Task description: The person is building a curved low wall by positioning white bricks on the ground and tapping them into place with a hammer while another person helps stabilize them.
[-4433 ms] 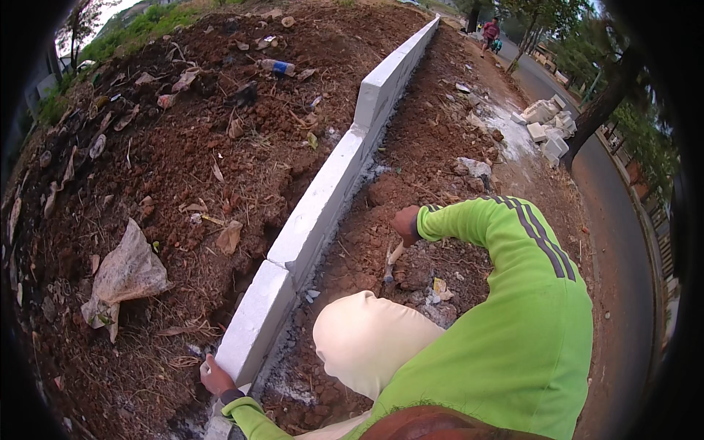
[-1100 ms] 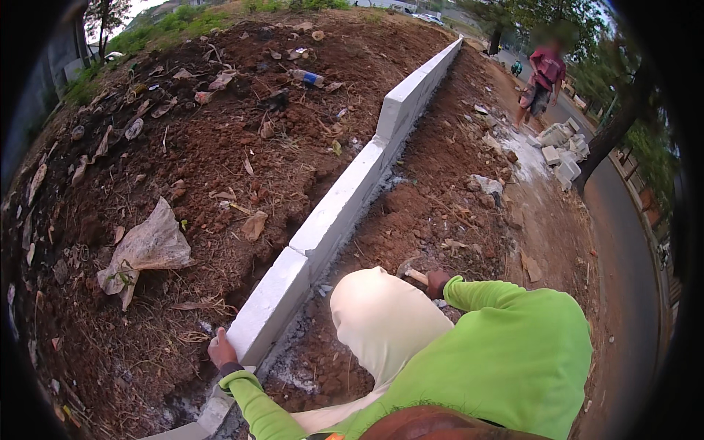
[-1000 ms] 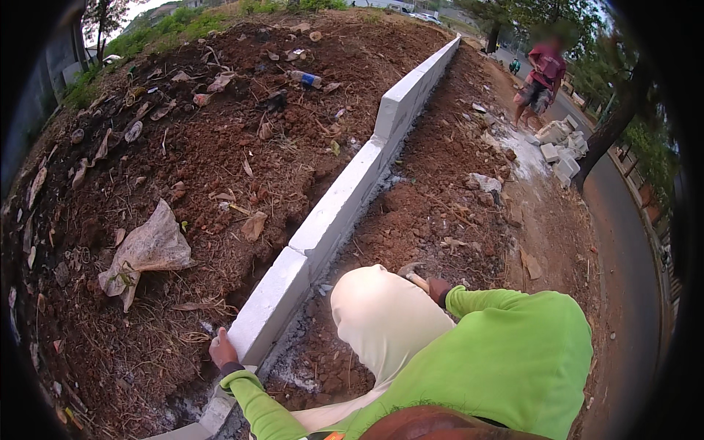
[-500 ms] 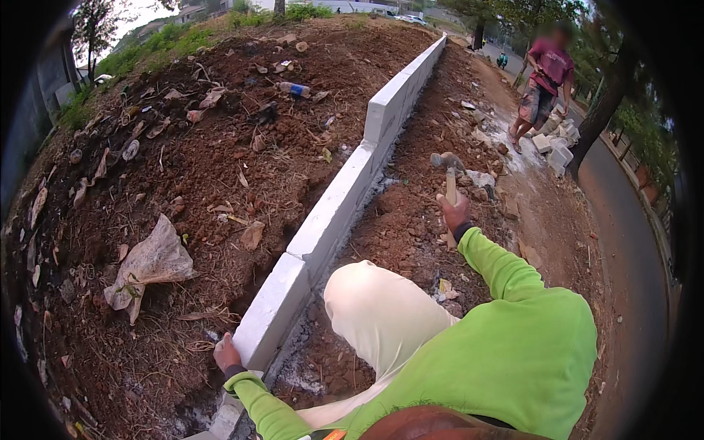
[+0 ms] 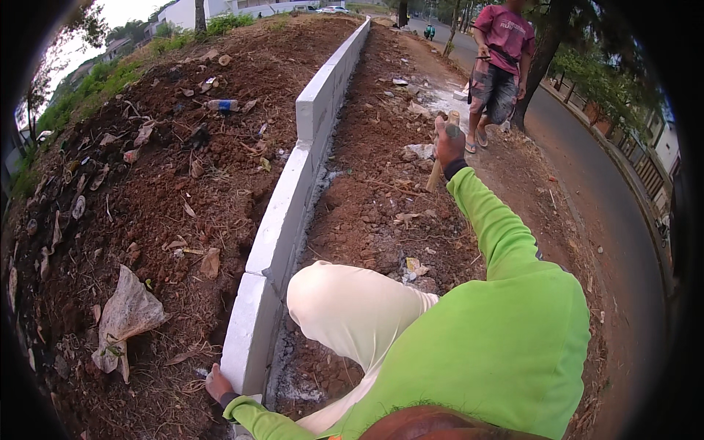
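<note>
My left hand [image 5: 218, 385] grips the near end of a white wall block [image 5: 248, 323], its fingers against the left face. This block ends a long row of white blocks [image 5: 282, 205] set on edge in the soil. My right hand [image 5: 447, 143] is raised to the right of the wall, closed round a hammer. The hammer's wooden handle [image 5: 435, 176] sticks out below the fist, tilted. Its head is hard to make out beside the fingers. My bent knee [image 5: 323, 293] in pale trousers is close to the wall's right side.
Another person [image 5: 502, 66] in a maroon shirt stands on the path ahead right, near a tree trunk [image 5: 539, 70]. A road [image 5: 587, 169] curves along the right. Left of the wall, rough soil holds a crumpled sack [image 5: 128, 315] and a plastic bottle [image 5: 222, 105].
My right hand has lifted the hammer, and its handle now points down below the fist. My left hand stays at the block's end. The other person has come closer; the view has shifted right.
</note>
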{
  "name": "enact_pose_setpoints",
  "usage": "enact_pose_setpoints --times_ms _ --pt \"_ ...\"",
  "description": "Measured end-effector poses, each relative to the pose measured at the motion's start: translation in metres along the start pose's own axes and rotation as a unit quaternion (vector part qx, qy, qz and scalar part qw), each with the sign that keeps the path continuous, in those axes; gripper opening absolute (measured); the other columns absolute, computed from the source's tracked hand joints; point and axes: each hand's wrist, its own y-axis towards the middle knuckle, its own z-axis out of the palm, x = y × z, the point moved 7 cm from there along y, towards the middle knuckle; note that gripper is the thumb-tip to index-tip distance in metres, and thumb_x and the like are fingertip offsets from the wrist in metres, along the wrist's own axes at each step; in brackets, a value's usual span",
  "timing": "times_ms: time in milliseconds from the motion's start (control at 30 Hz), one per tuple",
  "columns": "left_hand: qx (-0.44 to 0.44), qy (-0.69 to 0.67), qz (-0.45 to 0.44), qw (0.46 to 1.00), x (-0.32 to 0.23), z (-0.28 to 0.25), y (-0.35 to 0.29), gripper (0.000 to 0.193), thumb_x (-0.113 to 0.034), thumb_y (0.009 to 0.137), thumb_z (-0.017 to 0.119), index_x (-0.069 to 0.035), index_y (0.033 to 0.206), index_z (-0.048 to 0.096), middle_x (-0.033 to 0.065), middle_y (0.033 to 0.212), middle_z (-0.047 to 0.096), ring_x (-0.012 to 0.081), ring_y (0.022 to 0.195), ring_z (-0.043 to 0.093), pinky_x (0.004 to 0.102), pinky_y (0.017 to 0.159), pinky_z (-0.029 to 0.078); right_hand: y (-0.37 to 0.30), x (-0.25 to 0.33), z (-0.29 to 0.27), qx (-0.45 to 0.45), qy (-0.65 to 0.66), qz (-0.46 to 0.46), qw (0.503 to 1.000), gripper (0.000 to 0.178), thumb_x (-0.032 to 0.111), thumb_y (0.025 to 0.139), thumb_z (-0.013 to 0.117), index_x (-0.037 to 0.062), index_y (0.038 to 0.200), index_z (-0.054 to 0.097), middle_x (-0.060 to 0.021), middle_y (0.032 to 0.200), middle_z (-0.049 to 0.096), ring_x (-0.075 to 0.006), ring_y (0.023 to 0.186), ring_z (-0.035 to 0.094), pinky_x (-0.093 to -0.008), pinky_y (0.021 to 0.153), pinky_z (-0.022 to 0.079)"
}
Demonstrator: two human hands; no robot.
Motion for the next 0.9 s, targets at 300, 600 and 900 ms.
enact_pose_setpoints --times_ms 300,600,900 --pt "0.002 -0.051 0.017 0.999 0.008 0.006 0.006 0.049 -0.039 0.092 0.065 0.009 0.103 0.070 0.0160 0.093 0.073 0.0236 0.082 0.064 0.0370 0.078 0.049 0.093 0.031 -0.092 -0.181 -0.025 -0.059 0.981 0.047 0.043 0.097 0.058 0.0011 0.076 0.061 -0.0085 0.058 0.061 -0.0207 0.042 0.058 -0.0344 0.039 0.045" --pt "-0.009 -0.144 -0.037 0.989 0.012 0.002 -0.002 0.049 -0.041 0.092 0.065 0.007 0.102 0.071 0.0193 0.096 0.072 0.0281 0.086 0.066 0.0395 0.080 0.049 0.135 0.060 -0.166 -0.356 0.054 0.052 0.931 0.065 0.045 0.094 0.060 -0.0199 0.099 0.058 -0.0227 0.082 0.068 -0.0307 0.060 0.071 -0.0344 0.051 0.060" --pt "-0.028 -0.090 -0.052 0.994 -0.007 -0.002 -0.021 0.051 -0.045 0.090 0.065 0.005 0.102 0.072 0.0210 0.102 0.072 0.0314 0.095 0.067 0.0406 0.086 0.049 0.137 0.072 -0.180 -0.375 0.082 0.101 0.918 0.047 0.034 0.093 0.063 -0.0126 0.088 0.062 -0.0144 0.069 0.067 -0.0239 0.053 0.067 -0.0347 0.045 0.055"
